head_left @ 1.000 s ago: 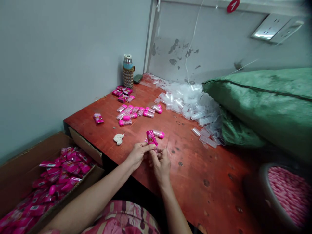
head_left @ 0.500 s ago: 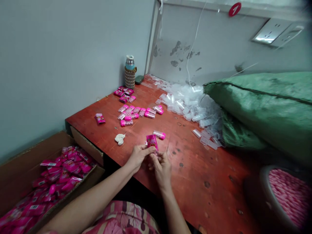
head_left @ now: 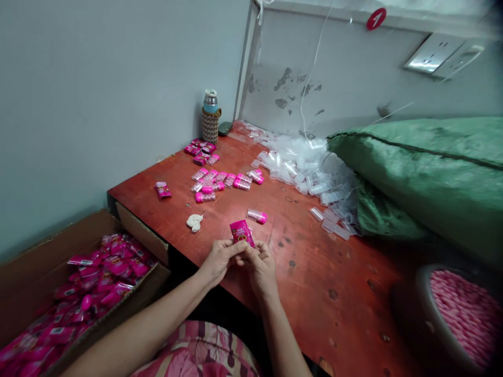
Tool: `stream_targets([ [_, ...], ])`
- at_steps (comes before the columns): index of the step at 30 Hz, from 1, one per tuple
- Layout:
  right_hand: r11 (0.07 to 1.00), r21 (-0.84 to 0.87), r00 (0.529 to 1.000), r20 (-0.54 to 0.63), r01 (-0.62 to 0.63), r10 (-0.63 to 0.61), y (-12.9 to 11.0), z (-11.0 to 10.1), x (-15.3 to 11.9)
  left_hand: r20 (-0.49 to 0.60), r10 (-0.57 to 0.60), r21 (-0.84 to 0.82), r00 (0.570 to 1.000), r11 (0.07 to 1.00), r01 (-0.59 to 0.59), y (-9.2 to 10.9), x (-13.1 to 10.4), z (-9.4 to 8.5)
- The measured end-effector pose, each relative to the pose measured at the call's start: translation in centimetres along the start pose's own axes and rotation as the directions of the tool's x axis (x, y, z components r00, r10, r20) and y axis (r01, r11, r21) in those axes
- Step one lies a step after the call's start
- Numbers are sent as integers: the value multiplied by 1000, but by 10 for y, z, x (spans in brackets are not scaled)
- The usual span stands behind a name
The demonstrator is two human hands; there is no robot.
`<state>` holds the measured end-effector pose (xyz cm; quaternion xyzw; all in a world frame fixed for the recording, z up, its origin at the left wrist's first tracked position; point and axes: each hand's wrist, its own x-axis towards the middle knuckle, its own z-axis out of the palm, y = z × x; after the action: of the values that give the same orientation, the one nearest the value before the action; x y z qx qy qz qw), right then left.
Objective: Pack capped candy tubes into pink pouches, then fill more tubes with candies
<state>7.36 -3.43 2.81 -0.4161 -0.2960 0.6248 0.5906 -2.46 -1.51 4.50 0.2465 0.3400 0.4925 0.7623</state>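
Note:
Between my two hands, over the table's near edge, is a pink printed packet [head_left: 241,231], tilted up with its printed face showing. My left hand [head_left: 220,261] pinches its lower left side, thumb in front. My right hand [head_left: 261,266] is closed at its lower right corner, the thumbs nearly touching. What lies under the fingers is hidden. Just beyond the packet lies a clear tube with a pink cap [head_left: 257,215] and pink contents. A crumpled white scrap [head_left: 194,222] is left of my hands. Farther back lie several filled pink-capped tubes [head_left: 214,180].
A cardboard box [head_left: 143,226] of pink packets stands at the lower left. Clear empty tubes [head_left: 310,167] heap up at the back, beside a green sack [head_left: 424,173]. At right is a dark tub [head_left: 426,303] of pink pellets. A bottle [head_left: 210,118] stands near the wall.
The packet has turned and tilted up, and its printed face now shows more fully. My right hand has closed in on its lower corner, its fingers more curled.

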Motion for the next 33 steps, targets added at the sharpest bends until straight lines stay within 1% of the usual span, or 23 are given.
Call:
stream_targets([
  [2,1000,-16,999,34,-17,18,-2,3,3,-41,49,-27,998,998,-50,6,-11,-1],
  [4,999,-30,997,63,-31,32,-5,3,5,-167,178,-63,970,980,-191,20,-26,-10],
  [5,999,-39,997,65,-31,33,-7,1,6,-252,257,-75,933,956,-283,29,-34,-18],
  [7,997,-72,999,31,-19,21,-12,-6,8,-385,411,-33,826,889,-458,46,-47,-40],
  [8,995,-100,1000,1,-11,11,-14,-10,9,-429,469,42,772,864,-502,54,-51,-52],
  [9,991,-131,1000,-30,-5,1,-15,-14,11,-452,525,163,721,844,-511,60,-52,-65],
  [10,987,-161,999,-54,-4,-5,-16,-17,13,-446,581,337,681,814,-473,64,-50,-78],
  [11,983,-185,998,-68,-6,-7,-16,-19,14,-400,637,546,659,743,-387,66,-45,-89],
  [12,979,-201,997,-71,-10,-5,-15,-20,15,-315,680,746,662,609,-271,67,-37,-99],
  [13,977,-211,998,-66,-15,1,-14,-21,15,-205,700,894,684,419,-161,67,-28,-107],
  [14,976,-216,998,-57,-24,11,-13,-20,15,-103,698,972,708,221,-76,66,-17,-113],
  [15,975,-219,998,-51,-33,22,-12,-20,14,-16,673,999,740,41,-16,64,-7,-118],
  [16,974,-224,998,-50,-43,32,-11,-20,13,53,643,995,764,-102,17,63,3,-121],
  [17,972,-231,998,-54,-49,38,-11,-20,12,100,617,978,780,-203,35,61,10,-122],
  [18,969,-242,997,-62,-53,39,-10,-22,11,134,598,961,790,-272,44,60,15,-123],
  [20,965,-259,996,-91,-49,26,-11,-27,9,186,603,938,776,-344,43,60,18,-120],
  [22,963,-266,991,-135,-41,5,-13,-33,9,242,638,927,731,-375,20,58,16,-112],
  [24,963,-266,985,-173,-41,-6,-15,-37,9,327,649,917,687,-395,-63,51,14,-96],
  [25,962,-268,983,-183,-43,-7,-16,-37,9,376,629,907,681,-401,-130,45,15,-86],
  [26,961,-272,983,-185,-44,-7,-17,-37,9,423,592,893,686,-399,-206,37,17,-76],
  [28,958,-284,985,-171,-43,-7,-19,-36,8,491,464,863,737,-376,-338,19,26,-59],
  [30,953,-301,990,-141,-33,-10,-20,-36,7,498,375,856,782,-354,-376,2,37,-49],
  [33,947,-321,996,-91,-14,-16,-22,-38,6,478,354,863,804,-359,-355,-12,48,-48],
])
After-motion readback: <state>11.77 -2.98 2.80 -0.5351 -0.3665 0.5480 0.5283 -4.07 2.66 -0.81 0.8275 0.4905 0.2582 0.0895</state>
